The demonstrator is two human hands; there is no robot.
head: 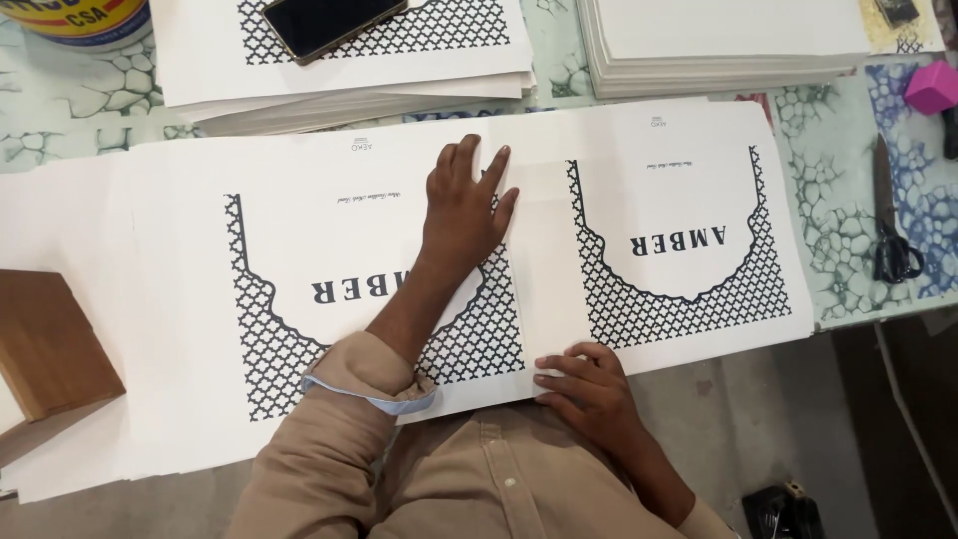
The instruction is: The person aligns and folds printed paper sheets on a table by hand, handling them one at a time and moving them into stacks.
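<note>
I see wide white printed paper sheet with black lattice arch lying flat across marbled tabletop, long axis left-right, lettering upside down to me, paper stacks behind, wooden block left, black scissors right, left hand flat, fingers spread, right hand fingertips pressing near edge.

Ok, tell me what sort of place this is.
Likely a print or paper-craft workshop: stacks of white sheets, large printed sheets with a lattice pattern under the hands, and scissors on the worktable.
</note>
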